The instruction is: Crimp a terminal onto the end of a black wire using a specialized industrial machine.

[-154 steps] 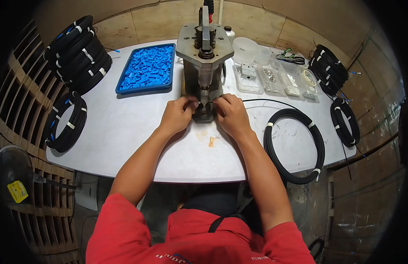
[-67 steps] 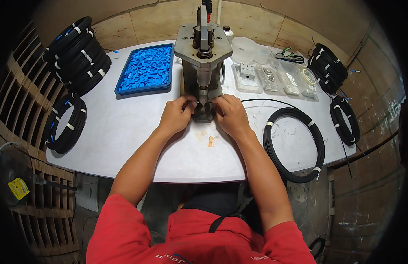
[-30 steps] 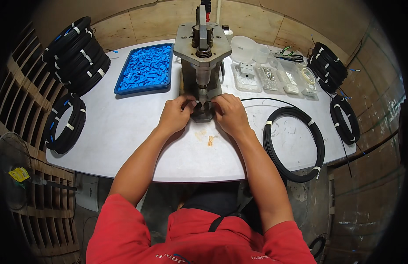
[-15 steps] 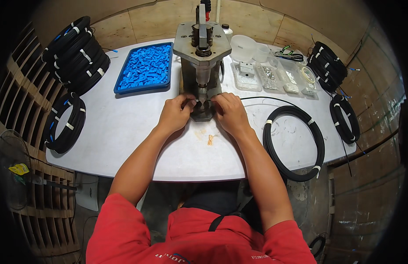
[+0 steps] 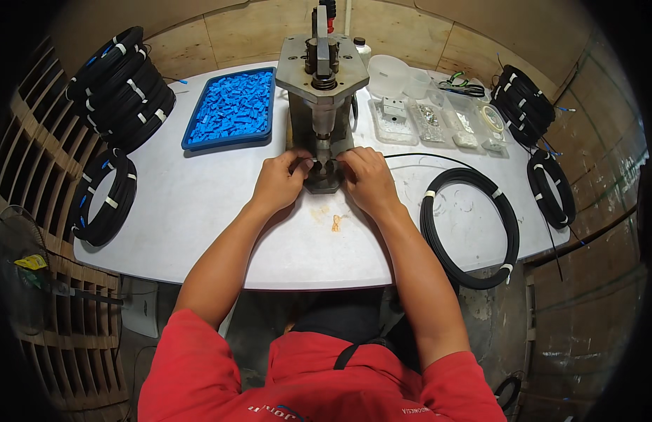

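Note:
A metal bench press (image 5: 324, 84) stands at the middle of the table, its ram (image 5: 324, 133) pointing down at a small base. My left hand (image 5: 281, 180) is at the left of the ram's tip, thumb and forefinger pinched on something too small to make out. Opposite it, my right hand (image 5: 369, 178) closes its fingers on the end of a black cable (image 5: 424, 155). That cable runs rightward to a tied black coil (image 5: 428, 232) lying at the table's right front. What lies under the ram between my fingertips is mostly hidden.
Left of the press sits a blue tray (image 5: 229, 145) of small blue parts. Clear boxes (image 5: 430, 125) of small parts and a scissors-like tool (image 5: 463, 87) are at the back right. Stacked cable coils (image 5: 125, 91) stand at the left, more coils (image 5: 523, 105) at the right.

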Available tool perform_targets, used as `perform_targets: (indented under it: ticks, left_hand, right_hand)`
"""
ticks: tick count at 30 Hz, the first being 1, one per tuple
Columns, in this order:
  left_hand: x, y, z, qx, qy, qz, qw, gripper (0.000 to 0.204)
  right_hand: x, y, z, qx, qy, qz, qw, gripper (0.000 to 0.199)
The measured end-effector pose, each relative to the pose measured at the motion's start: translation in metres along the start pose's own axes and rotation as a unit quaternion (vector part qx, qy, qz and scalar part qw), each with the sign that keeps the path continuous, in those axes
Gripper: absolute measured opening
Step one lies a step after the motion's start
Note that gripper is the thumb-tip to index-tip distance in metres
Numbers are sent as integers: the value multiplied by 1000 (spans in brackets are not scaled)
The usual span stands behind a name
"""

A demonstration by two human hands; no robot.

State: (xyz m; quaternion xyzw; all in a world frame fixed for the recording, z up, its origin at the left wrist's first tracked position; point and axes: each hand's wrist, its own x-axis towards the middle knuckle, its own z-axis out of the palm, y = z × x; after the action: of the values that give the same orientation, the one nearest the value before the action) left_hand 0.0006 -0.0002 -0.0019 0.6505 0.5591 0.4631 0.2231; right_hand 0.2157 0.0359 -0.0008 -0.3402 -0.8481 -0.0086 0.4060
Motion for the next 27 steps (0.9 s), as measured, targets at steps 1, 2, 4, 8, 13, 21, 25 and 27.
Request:
perform_targets:
  ticks: [1,2,4,8,13,21,25,27]
  left_hand:
    - [0,0,0,2,1,-1,1000,21]
    - [0,0,0,2,1,-1,1000,21]
    - [0,1,0,3,2,0,1000,22]
    - [0,1,0,3,-2,0,1000,22]
    - [1,1,0,5,-1,0,1000,22]
    - [0,1,0,2,-4,1,1000,21]
    - [0,0,-1,4,-6,-4,1000,21]
    - [0,1,-1,6,-5,-2,1000,21]
  right_hand:
    - [0,0,0,-3,-11,6,1000,30]
    - [0,0,0,-4,-11,6,1000,30]
    - [0,0,0,-9,-11,4,1000,31]
    - [0,1,1,-7,-7,3,1000,31]
    - [-1,2,1,-7,-5,3,1000,32]
    - [0,1,1,-4,-3,4,1000,32]
    - [0,-1,0,0,-3,4,1000,32]
    - [0,-1,0,0,-3,5,1000,32]
